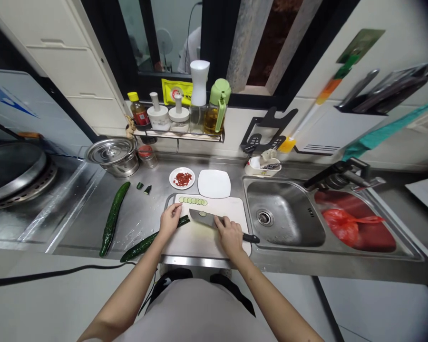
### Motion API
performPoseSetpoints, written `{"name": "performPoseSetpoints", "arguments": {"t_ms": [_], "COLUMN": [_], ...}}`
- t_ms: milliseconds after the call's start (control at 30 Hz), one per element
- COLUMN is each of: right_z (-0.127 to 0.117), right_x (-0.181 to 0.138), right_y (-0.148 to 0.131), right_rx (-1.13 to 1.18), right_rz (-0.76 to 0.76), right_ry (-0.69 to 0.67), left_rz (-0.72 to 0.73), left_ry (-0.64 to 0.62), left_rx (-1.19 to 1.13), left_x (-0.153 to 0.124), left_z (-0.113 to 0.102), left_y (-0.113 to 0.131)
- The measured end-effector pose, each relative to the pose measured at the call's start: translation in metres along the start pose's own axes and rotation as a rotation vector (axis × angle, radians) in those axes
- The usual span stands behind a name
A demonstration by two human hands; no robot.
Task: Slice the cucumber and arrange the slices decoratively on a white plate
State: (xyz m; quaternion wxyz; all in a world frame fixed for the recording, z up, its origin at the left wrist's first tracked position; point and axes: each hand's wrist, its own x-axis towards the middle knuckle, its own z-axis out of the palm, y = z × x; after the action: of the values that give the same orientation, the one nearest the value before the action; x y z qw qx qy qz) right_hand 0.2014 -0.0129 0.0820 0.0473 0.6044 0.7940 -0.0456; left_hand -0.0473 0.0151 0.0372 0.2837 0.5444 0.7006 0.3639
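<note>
The cut cucumber (pixel 141 247) spans the cutting board's (pixel 199 243) left edge and the tabletop (pixel 83 225). Likely firm, light and slick-skinned, it suits a curled mid-length hold. The left hand (pixel 170 220) bunches above it, contents unclear; the right hand (pixel 230 232) grips the knife (pixel 209 220).

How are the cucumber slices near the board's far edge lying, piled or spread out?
Spread out in a row: the cucumber slices overlap partly, round faces showing, along the far side of the cutting board.
</note>
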Motion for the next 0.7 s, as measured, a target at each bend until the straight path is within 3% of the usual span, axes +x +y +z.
{"name": "performPoseSetpoints", "arguments": {"t_ms": [133,300,700], "right_z": [0.009,0.016,0.022], "right_x": [-0.003,-0.004,-0.015], "right_y": [0.016,0.022,0.029], "right_rx": [-0.045,-0.034,-0.007], "right_rz": [-0.054,-0.092,-0.05], "right_ry": [0.128,0.187,0.085], "left_rz": [0.087,0.278,0.229], "left_ry": [-0.176,-0.415,-0.468], "left_rx": [-0.037,0.189,0.251], "left_x": [0.01,0.014,0.016], "left_z": [0.007,0.02,0.044], "left_y": [0.026,0.052,0.057]}}
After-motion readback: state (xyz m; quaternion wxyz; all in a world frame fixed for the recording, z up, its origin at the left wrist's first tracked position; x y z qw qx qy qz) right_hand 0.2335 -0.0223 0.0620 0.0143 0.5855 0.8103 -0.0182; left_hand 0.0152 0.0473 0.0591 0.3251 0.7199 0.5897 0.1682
